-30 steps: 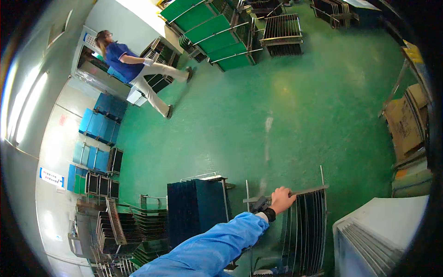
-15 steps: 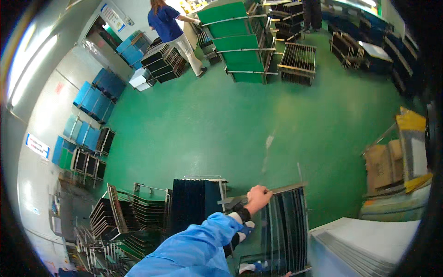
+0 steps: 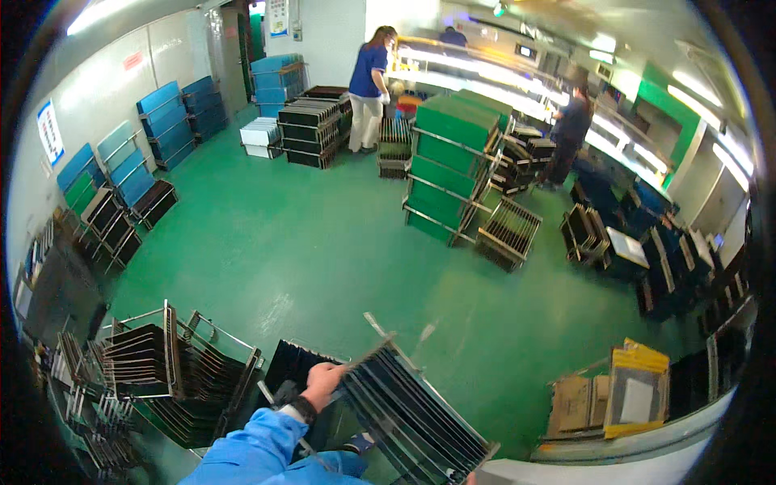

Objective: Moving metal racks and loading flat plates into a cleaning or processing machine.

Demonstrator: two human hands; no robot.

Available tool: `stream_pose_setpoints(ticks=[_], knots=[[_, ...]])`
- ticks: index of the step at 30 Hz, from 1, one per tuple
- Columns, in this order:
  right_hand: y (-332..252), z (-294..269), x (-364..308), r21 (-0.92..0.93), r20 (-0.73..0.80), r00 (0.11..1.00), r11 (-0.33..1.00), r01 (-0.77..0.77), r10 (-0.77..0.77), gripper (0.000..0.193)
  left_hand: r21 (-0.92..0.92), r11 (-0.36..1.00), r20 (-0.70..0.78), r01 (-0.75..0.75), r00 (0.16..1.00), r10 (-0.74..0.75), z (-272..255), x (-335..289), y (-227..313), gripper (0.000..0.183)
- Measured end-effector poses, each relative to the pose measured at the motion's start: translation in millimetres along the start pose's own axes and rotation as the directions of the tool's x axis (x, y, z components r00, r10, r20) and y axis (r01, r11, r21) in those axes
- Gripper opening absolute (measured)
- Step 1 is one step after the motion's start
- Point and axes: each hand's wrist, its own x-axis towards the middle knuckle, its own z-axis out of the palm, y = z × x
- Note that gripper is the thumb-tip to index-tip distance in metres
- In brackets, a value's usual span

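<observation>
A metal rack (image 3: 416,416) of dark, flat panels standing in its slots is tilted in front of me at the bottom centre. My left hand (image 3: 325,383), at the end of a blue sleeve with a dark band on the wrist, is closed on the rack's far end bar at its left corner. Only a sliver of my right hand (image 3: 471,478) shows at the lower edge, against the rack's near end; most of it is hidden. Just left of my left hand stands another rack with dark panels (image 3: 293,364), partly covered by my arm.
Slotted metal racks (image 3: 174,372) crowd the lower left. Tall green panels (image 3: 453,170) stand in a stack ahead, beside a low rack (image 3: 509,233). Cardboard (image 3: 578,408) leans at the lower right. A person in a blue top (image 3: 369,85) stands at the back; another (image 3: 572,129) is farther right.
My view has swung up and to the right, bringing the lit work line into sight. The rack now appears turned and farther left, with my left hand still on its end bar.
</observation>
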Motion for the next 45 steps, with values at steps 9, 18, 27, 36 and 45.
stream_pose_setpoints(ticks=[9,18,27,36,45], knots=[[-79,26,44,-0.536,0.151,0.730,0.565,0.627,-0.667,0.044,-0.329,0.944,-0.196,-0.040,0.980,-0.026,-156,-179,-8,0.021],[-68,36,-15,-0.423,0.417,0.644,0.490,0.762,-0.642,0.053,-0.221,0.947,-0.496,-0.233,0.863,0.096,-234,-338,-87,0.028],[-39,57,-111,-0.147,0.675,0.631,0.769,0.622,-0.381,0.044,-0.126,0.968,-0.654,-0.215,0.752,0.082,-310,-447,-113,0.036],[31,170,-221,-0.220,0.809,0.506,0.645,0.732,-0.298,0.047,-0.315,0.889,-0.830,-0.331,0.551,-0.088,-426,-538,-219,0.037],[131,316,-343,-0.077,0.980,0.167,0.570,0.818,-0.106,0.036,-0.384,0.877,-0.920,-0.288,0.199,-0.337,-494,-635,-310,0.039]])
